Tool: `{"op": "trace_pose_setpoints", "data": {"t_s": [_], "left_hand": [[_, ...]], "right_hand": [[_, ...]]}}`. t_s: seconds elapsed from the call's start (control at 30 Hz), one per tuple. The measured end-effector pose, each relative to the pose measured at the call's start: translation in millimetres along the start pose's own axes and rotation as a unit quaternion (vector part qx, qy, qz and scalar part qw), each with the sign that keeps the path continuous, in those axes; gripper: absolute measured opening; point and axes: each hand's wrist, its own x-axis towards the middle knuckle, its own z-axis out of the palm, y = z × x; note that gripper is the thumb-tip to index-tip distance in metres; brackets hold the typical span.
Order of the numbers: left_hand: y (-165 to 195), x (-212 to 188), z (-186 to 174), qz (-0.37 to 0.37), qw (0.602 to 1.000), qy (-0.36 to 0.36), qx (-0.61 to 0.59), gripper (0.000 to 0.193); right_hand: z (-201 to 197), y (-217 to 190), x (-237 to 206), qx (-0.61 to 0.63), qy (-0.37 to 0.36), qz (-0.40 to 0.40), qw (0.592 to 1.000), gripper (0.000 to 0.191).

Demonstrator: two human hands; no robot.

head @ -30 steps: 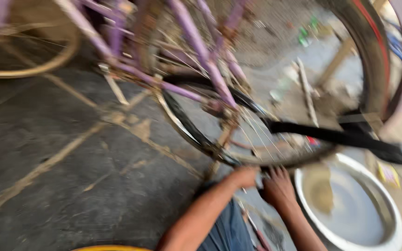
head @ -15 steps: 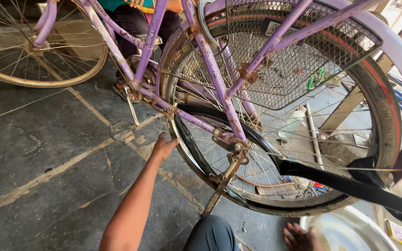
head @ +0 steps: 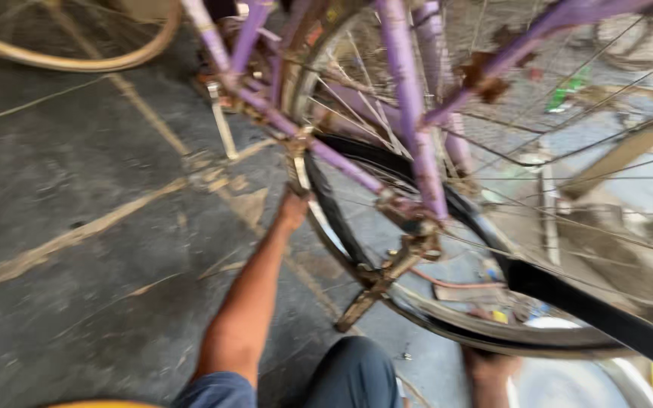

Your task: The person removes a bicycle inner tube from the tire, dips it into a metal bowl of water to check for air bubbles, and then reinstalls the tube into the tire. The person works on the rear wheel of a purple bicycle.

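Observation:
A purple bicycle frame (head: 410, 113) stands over its rear wheel (head: 447, 317), whose spokes fill the right half of the view. A loose black tyre (head: 591, 306) hangs off the rim toward the lower right. My left hand (head: 293, 208) reaches forward and grips the left edge of that wheel's rim, fingers curled around it. Low under the wheel, my right hand (head: 489, 369) is blurred and partly cut off. I cannot tell what it holds. A rusty kickstand (head: 376, 283) props the bicycle on the floor between my two hands.
A metal basin (head: 568, 381) sits at the bottom right under the wheel. Another bicycle wheel (head: 77, 60) curves across the top left. The floor is dark stone slabs (head: 77, 227) with pale joints. My knee (head: 357, 370) is at the bottom centre.
One second ago both hands were together below the wheel. My left hand then reached up to the wheel's left rim and stays there. The view has moved closer.

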Motion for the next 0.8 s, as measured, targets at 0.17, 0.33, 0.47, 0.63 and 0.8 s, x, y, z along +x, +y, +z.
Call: {"op": "trace_pose_setpoints", "data": {"t_s": [0.17, 0.33, 0.47, 0.63, 0.8], "left_hand": [[-59, -61, 41, 0.188, 0.926, -0.085, 0.317, 0.034], [-65, -104, 98, 0.269, 0.812, -0.221, 0.468, 0.039], [-66, -138, 83, 0.191, 0.911, -0.119, 0.345, 0.037], [-3, -239, 82, 0.39, 0.879, -0.033, 0.274, 0.038], [76, -281, 174, 0.09, 0.811, -0.509, 0.274, 0.044]], "right_hand": [[11, -43, 9, -0.152, 0.051, -0.082, 0.984, 0.048], [-37, -162, -11, -0.333, 0.111, -0.224, 0.909, 0.033], [-134, -163, -39, -0.369, 0.091, -0.275, 0.883, 0.023], [-154, -49, -96, -0.438, 0.044, -0.044, 0.897, 0.032], [-76, -10, -124, -0.734, -0.222, -0.043, 0.641, 0.039]]}}
